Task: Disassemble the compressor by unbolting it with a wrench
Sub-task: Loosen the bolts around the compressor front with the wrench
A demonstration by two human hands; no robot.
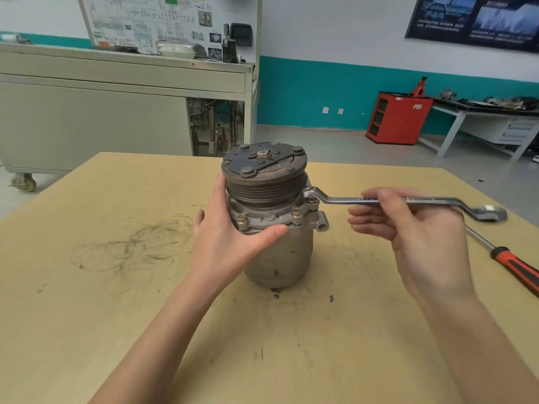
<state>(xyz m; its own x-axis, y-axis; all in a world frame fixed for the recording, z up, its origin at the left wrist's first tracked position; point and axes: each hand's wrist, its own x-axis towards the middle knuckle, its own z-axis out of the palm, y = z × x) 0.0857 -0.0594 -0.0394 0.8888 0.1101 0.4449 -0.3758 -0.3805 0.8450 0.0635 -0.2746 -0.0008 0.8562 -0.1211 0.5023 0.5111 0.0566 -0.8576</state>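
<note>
Toward the far edge of the bench (116,287), about midway along it, the compressor (277,252) is standing on end with its pulley (262,185) uppermost, which is leaving the flange bolts reachable from the side. The person's left hand (221,237) is wrapping round the body at the flange, thumb across the front and fingers behind. I'd judge it is bracing the housing against the wrench's pull. The wrench (344,200) is sitting with its ring end over a bolt (311,199) on the flange's right side, its shank pointing toward the bench's right edge. The right hand (423,237) is pinching the shank lightly between the thumb and loosely curled fingers, a grip that looks suited to spinning rather than heaving. A red-handled tool (519,266) is lying by the right edge. As for containers, only a red cabinet (399,118) is showing by the far wall, its contents too distant to tell.
</note>
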